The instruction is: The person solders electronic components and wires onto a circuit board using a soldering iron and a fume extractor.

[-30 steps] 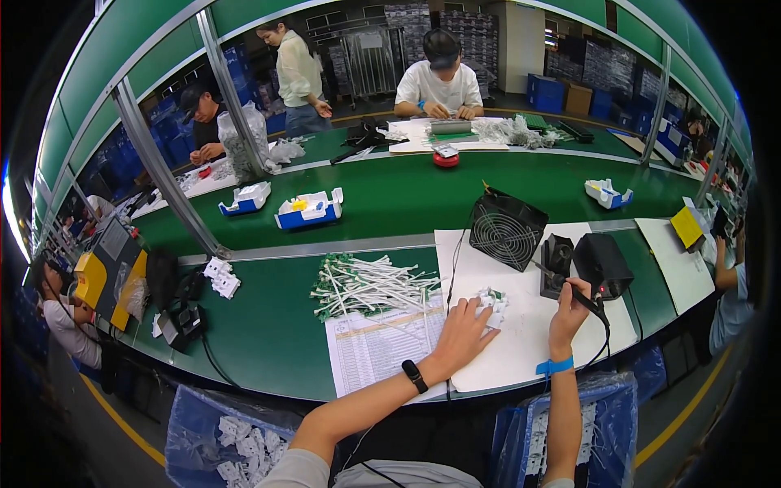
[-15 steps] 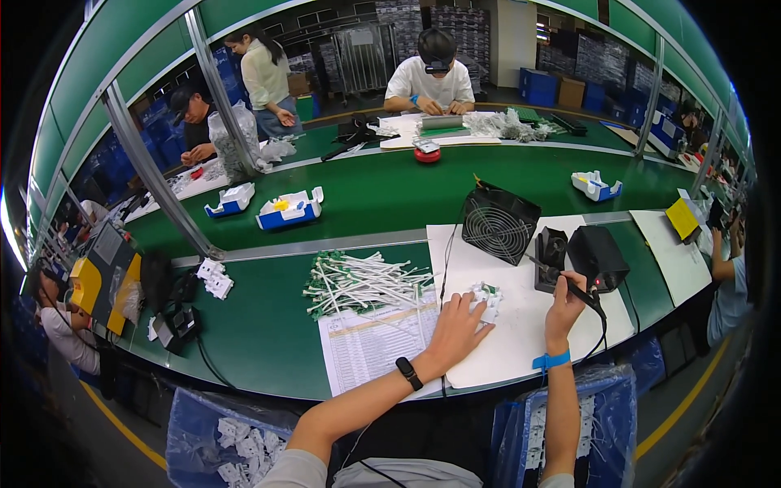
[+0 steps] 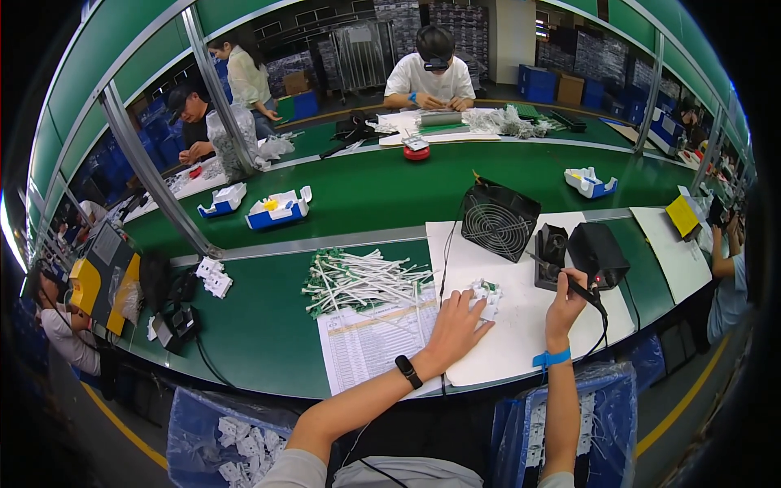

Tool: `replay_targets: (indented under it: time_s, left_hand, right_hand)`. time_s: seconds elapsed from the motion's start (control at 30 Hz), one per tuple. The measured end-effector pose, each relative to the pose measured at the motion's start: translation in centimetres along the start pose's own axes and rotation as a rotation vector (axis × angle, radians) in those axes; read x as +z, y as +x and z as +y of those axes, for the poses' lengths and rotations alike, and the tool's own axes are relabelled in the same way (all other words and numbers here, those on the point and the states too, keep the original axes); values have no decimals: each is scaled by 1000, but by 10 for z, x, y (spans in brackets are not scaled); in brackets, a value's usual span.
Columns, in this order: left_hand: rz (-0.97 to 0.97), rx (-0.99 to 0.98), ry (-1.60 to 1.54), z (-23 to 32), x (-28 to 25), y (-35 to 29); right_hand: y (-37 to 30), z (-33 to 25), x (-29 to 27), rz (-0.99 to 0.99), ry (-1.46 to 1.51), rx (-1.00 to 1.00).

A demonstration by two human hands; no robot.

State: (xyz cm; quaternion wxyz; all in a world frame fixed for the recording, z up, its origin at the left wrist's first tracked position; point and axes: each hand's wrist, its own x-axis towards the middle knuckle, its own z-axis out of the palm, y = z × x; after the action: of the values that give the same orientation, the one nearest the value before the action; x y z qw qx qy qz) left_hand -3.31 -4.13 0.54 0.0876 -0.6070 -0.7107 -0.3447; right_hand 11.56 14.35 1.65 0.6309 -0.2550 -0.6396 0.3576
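Left hand: This hand point(image 3: 457, 332) lies low, fingers a bit bent and thumb out to the side. The fingers touch the white piece. I cannot tell if they pinch it or just press.
Right hand: This hand point(image 3: 563, 313) is closed around the soldering iron point(image 3: 579, 290) like a fat pencil.
Hot end: It points up and left, away from the left hand, by the black iron stand point(image 3: 553, 248). I cannot tell if they touch.
Good way to hold: It seems best to press the white piece gently so it can't slide, with fingertips well away from the metal tip. A loose grip on the handle and a slack cord should help the iron move smoothly.
White piece: The piece point(image 3: 491, 302) sits on the white board point(image 3: 529, 354) on the bench point(image 3: 260, 329), in front of the black fan point(image 3: 501, 221). It looks small and bumpy, with some green on top. Fingers hide part of it, and the tiny bits are too small to see.
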Motion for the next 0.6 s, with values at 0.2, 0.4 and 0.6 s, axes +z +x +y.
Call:
replay_targets:
  time_s: [0.2, 0.4, 0.6]
  left_hand:
    - [-11, -20, 7, 1, 6, 0]
    - [-75, -64, -24, 1, 5, 0]
    - [-48, -42, -30, -2, 6, -2]
  right_hand:
    - [1, 10, -5, 38, -41, -39]
    - [2, 15, -8, 25, -37, -52]
    - [2, 16, -7, 24, -66, -55]
